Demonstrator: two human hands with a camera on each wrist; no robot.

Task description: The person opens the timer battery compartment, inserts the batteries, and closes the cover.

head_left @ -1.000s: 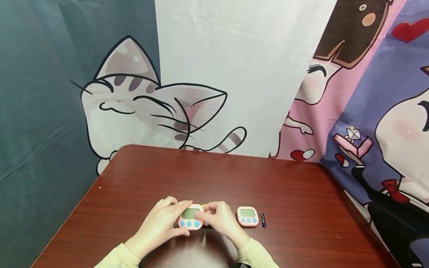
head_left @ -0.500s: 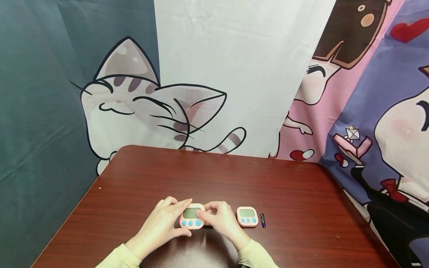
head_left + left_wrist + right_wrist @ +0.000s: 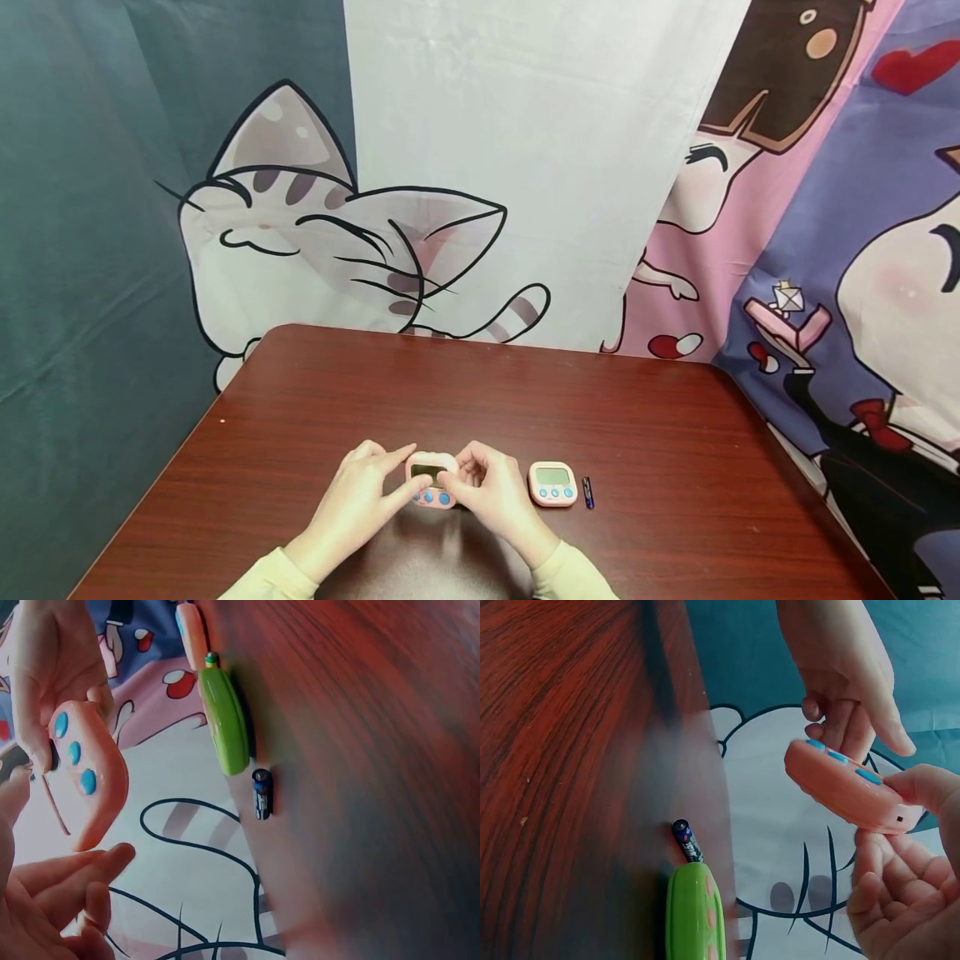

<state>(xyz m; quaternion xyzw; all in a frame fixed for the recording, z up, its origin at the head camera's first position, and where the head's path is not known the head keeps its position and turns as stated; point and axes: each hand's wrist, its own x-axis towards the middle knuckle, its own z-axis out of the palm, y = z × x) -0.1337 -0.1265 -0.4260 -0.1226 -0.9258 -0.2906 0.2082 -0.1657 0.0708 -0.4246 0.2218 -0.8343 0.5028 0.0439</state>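
Note:
A pink kitchen timer (image 3: 444,499) with a grey screen and blue buttons is held up in front of the person, face tilted. My right hand (image 3: 491,487) pinches its right end, thumb on the front and fingers behind, as the right wrist view shows. My left hand (image 3: 356,496) is spread beside the other end; its thumb overlaps the screen in the head view. In the left wrist view, the left fingertips (image 3: 120,855) are close to the timer's edge, with a gap to it. A dark blue battery (image 3: 262,793) and a green, rounded device (image 3: 225,724) lie beyond the hands.
A second pink timer (image 3: 553,485) lies on the brown wooden table (image 3: 660,433) right of the hands, with another dark blue battery (image 3: 588,492) beside it. Printed cloth (image 3: 525,125) hangs along the table's back and sides.
The held timer has tipped and shifted slightly right, its screen now looking darker. My left thumb has moved up across its front, and the left fingers have drawn away from its top edge.

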